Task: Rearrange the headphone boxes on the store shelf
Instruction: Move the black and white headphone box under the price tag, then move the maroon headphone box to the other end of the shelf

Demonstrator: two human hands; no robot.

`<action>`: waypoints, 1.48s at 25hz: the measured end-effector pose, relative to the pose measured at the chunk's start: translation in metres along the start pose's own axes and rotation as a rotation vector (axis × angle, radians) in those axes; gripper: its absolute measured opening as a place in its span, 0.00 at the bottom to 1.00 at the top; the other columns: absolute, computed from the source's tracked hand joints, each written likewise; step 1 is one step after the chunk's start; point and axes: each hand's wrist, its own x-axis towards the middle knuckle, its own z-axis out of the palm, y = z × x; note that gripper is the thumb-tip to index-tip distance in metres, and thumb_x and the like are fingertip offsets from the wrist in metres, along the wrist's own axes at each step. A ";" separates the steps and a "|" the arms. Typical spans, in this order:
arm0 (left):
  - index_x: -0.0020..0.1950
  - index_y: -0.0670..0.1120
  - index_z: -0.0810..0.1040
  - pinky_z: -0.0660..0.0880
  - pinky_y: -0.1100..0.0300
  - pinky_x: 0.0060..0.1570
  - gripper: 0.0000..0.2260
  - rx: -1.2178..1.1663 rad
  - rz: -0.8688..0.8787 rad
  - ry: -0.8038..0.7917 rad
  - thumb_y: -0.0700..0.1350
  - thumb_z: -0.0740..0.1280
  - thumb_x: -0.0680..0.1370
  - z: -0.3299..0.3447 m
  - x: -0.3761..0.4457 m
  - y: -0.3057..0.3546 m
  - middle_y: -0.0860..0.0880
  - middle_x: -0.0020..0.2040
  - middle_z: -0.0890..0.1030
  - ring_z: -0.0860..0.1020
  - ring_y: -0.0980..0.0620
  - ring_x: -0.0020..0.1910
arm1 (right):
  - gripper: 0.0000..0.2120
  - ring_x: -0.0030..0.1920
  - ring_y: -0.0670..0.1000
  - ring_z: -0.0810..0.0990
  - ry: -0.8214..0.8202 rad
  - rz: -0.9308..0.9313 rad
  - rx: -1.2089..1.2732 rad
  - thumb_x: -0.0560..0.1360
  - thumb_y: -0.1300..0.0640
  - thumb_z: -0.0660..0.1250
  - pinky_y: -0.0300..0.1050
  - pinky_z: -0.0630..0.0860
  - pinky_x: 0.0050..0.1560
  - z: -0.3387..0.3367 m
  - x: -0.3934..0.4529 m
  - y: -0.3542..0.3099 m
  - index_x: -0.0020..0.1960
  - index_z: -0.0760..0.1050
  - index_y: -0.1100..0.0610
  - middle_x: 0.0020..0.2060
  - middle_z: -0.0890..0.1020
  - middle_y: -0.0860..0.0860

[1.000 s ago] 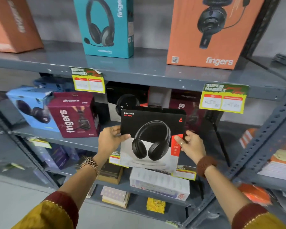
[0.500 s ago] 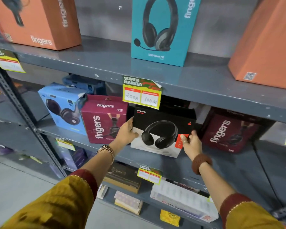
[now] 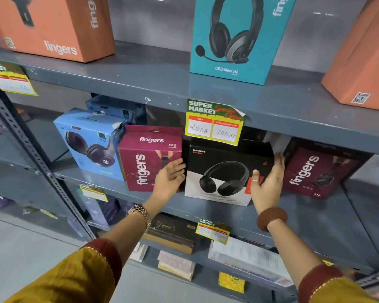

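Black headphone box (image 3: 225, 171) upright on middle shelf (image 3: 315, 217) at frame centre, left hand (image 3: 170, 179) and right hand (image 3: 266, 186) flanking it, fingers spread open, gripping nothing

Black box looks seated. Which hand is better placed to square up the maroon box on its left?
Left. The left hand is open and already in front of that maroon box; the right hand is open across the black box.

I count 2 orange boxes (image 3: 53, 29) and 1 teal box (image 3: 239, 38) on the top shelf. Below I see 2 maroon boxes (image 3: 149, 158), 2 blue boxes (image 3: 88, 141), 1 black box (image 3: 225, 171). I count 4 price tags (image 3: 214, 123).
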 end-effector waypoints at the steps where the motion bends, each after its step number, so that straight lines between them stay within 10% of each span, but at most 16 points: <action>1: 0.63 0.44 0.73 0.73 0.56 0.63 0.19 -0.018 0.023 0.026 0.29 0.61 0.75 -0.011 -0.004 0.000 0.46 0.59 0.79 0.78 0.51 0.59 | 0.30 0.74 0.55 0.58 0.032 -0.103 0.013 0.72 0.67 0.63 0.29 0.52 0.71 0.002 -0.007 -0.012 0.72 0.58 0.63 0.73 0.60 0.61; 5: 0.53 0.46 0.77 0.75 0.54 0.57 0.14 -0.078 0.071 0.241 0.30 0.61 0.75 -0.072 -0.021 -0.001 0.45 0.51 0.82 0.81 0.49 0.51 | 0.26 0.72 0.53 0.63 -0.056 -0.338 0.075 0.72 0.65 0.62 0.44 0.59 0.73 0.030 -0.045 -0.057 0.69 0.64 0.61 0.70 0.67 0.59; 10: 0.51 0.48 0.76 0.77 0.64 0.44 0.07 0.022 0.064 0.571 0.38 0.63 0.76 -0.127 -0.034 0.005 0.53 0.48 0.81 0.80 0.63 0.44 | 0.24 0.66 0.53 0.72 -0.449 -0.145 0.192 0.73 0.67 0.63 0.51 0.71 0.66 0.075 -0.071 -0.098 0.67 0.68 0.57 0.66 0.73 0.53; 16: 0.70 0.48 0.65 0.63 0.50 0.69 0.25 0.055 -0.100 0.317 0.60 0.50 0.79 -0.143 -0.020 0.031 0.48 0.71 0.69 0.67 0.48 0.70 | 0.37 0.72 0.57 0.64 -0.708 0.350 0.244 0.74 0.59 0.67 0.56 0.64 0.71 0.123 -0.055 -0.124 0.76 0.49 0.55 0.74 0.62 0.56; 21: 0.66 0.55 0.68 0.67 0.64 0.61 0.28 -0.039 -0.052 0.170 0.63 0.37 0.77 -0.135 -0.029 0.047 0.59 0.61 0.75 0.69 0.55 0.64 | 0.30 0.64 0.55 0.74 -0.767 0.363 0.246 0.71 0.65 0.68 0.54 0.69 0.68 0.131 -0.040 -0.124 0.70 0.62 0.57 0.64 0.75 0.55; 24: 0.73 0.51 0.62 0.52 0.51 0.74 0.33 -0.075 -0.005 0.260 0.64 0.35 0.76 -0.134 -0.051 0.039 0.50 0.75 0.64 0.62 0.50 0.73 | 0.26 0.61 0.53 0.76 -0.837 0.255 0.306 0.70 0.68 0.67 0.49 0.70 0.64 0.114 -0.052 -0.120 0.66 0.67 0.56 0.58 0.78 0.51; 28: 0.73 0.50 0.63 0.63 0.63 0.64 0.32 -0.103 0.054 0.357 0.63 0.37 0.77 -0.109 -0.114 0.035 0.51 0.72 0.68 0.68 0.54 0.68 | 0.26 0.51 0.36 0.77 -0.903 0.184 0.485 0.70 0.70 0.65 0.35 0.70 0.57 0.064 -0.077 -0.121 0.63 0.69 0.49 0.51 0.79 0.42; 31: 0.72 0.51 0.65 0.62 0.53 0.70 0.31 -0.072 0.060 0.451 0.65 0.40 0.77 -0.072 -0.166 0.025 0.52 0.71 0.70 0.70 0.51 0.67 | 0.26 0.48 0.31 0.77 -0.922 0.194 0.559 0.69 0.71 0.65 0.40 0.69 0.64 0.011 -0.094 -0.110 0.55 0.70 0.43 0.47 0.78 0.35; 37: 0.71 0.51 0.68 0.70 0.61 0.59 0.32 -0.111 0.084 0.445 0.65 0.42 0.75 0.030 -0.231 0.026 0.53 0.65 0.75 0.75 0.55 0.62 | 0.25 0.62 0.44 0.75 -0.877 0.225 0.598 0.71 0.66 0.68 0.45 0.68 0.69 -0.102 -0.108 -0.051 0.66 0.70 0.54 0.60 0.78 0.46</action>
